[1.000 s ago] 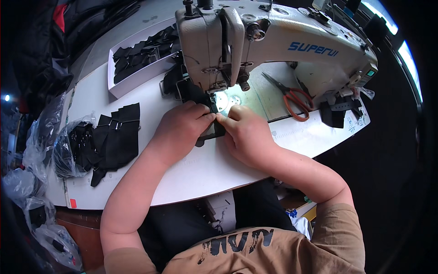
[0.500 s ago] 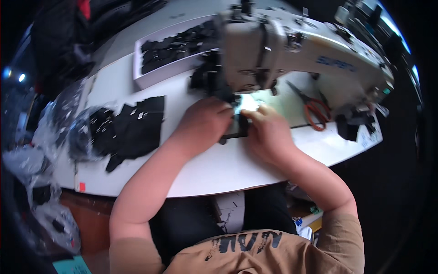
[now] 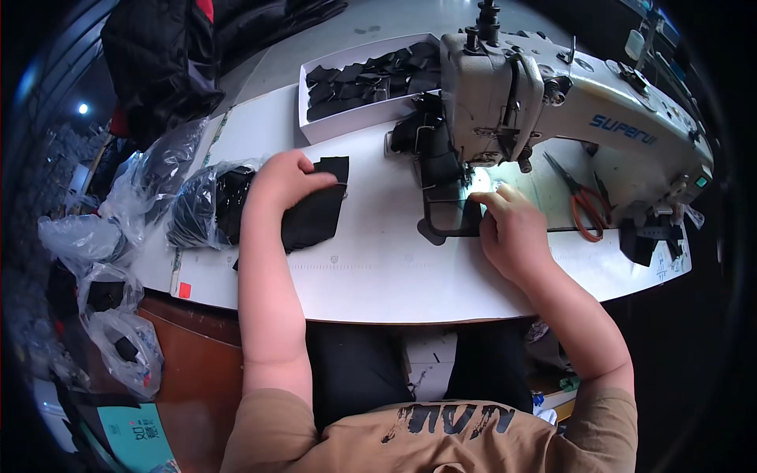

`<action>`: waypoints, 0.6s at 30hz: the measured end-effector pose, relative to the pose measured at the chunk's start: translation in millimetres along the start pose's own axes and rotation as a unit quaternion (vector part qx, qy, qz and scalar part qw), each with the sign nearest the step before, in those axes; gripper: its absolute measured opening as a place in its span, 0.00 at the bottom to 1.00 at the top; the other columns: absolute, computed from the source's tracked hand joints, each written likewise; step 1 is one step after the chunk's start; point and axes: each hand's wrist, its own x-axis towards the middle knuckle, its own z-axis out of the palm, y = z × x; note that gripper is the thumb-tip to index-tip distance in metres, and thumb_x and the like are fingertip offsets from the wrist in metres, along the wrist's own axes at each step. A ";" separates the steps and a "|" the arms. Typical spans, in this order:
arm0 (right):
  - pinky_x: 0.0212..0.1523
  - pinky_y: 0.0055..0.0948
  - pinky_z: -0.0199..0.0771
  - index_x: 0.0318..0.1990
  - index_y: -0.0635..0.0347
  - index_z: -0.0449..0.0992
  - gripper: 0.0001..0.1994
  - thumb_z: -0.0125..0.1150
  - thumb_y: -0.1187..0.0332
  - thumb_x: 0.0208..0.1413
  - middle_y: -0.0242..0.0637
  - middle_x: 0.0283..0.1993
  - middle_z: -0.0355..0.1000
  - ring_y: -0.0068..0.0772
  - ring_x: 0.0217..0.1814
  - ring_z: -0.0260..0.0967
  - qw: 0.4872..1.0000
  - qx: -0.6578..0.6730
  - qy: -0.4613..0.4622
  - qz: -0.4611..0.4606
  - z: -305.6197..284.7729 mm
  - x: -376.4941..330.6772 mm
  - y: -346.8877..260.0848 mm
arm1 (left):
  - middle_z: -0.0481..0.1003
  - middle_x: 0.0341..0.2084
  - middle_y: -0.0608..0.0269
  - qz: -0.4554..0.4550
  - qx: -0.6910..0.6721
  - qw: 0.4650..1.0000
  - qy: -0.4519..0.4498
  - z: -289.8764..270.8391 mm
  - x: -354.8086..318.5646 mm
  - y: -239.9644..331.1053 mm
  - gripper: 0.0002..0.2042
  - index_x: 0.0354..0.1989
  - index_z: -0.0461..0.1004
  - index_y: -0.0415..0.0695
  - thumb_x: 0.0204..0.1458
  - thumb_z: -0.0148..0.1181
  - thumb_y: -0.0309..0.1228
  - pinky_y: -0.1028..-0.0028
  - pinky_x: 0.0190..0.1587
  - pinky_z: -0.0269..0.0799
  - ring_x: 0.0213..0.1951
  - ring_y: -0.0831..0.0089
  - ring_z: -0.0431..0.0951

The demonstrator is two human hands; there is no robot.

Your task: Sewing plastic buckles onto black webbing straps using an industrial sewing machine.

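Note:
My left hand reaches over a pile of black fabric pieces on the left of the table. Its thumb and fingers are apart, the fingertips touching the top piece near a small metal bit. Close to the needle, my right hand has its fingers closed on a black strip at the sewing machine. The fingertips partly hide the strip. Behind it, black straps with metal buckles hang together beside the machine head. The machine's lamp lights the needle area.
A white box of black pieces stands at the back. Orange-handled scissors lie under the machine arm, with black scraps to their right. Clear plastic bags crowd the left edge of the white table.
My left hand has left the needle area and moved left to the fabric pile. My right hand stays by the needle. The whole view has shifted, so the scene sits farther right.

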 end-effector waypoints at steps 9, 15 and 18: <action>0.38 0.44 0.73 0.43 0.53 0.81 0.14 0.55 0.79 0.51 0.40 0.35 0.70 0.46 0.39 0.72 1.000 -0.007 0.000 -0.002 1.5 2.1 -0.4 | 0.75 0.22 0.64 0.046 -0.013 0.998 -0.040 9.0 13.0 -5.0 0.15 0.30 0.76 0.39 0.44 0.76 0.34 0.73 0.33 0.70 0.27 0.76 0.74; 0.37 0.42 0.73 0.43 0.54 0.82 0.14 0.55 0.79 0.52 0.40 0.34 0.71 0.46 0.37 0.73 1.000 0.009 0.009 -0.002 -1.7 1.1 -0.4 | 0.77 0.24 0.67 0.054 -0.109 0.992 -0.018 -4.3 5.0 3.9 0.10 0.29 0.73 0.40 0.49 0.72 0.28 0.76 0.33 0.70 0.27 0.80 0.73; 0.37 0.34 0.75 0.46 0.56 0.82 0.13 0.56 0.76 0.55 0.37 0.34 0.73 0.36 0.35 0.74 0.983 0.177 -0.050 0.006 -8.8 1.9 -5.0 | 0.76 0.23 0.71 0.091 -0.318 0.944 -0.009 -4.0 -5.0 18.4 0.10 0.28 0.72 0.43 0.49 0.72 0.24 0.79 0.32 0.67 0.28 0.84 0.72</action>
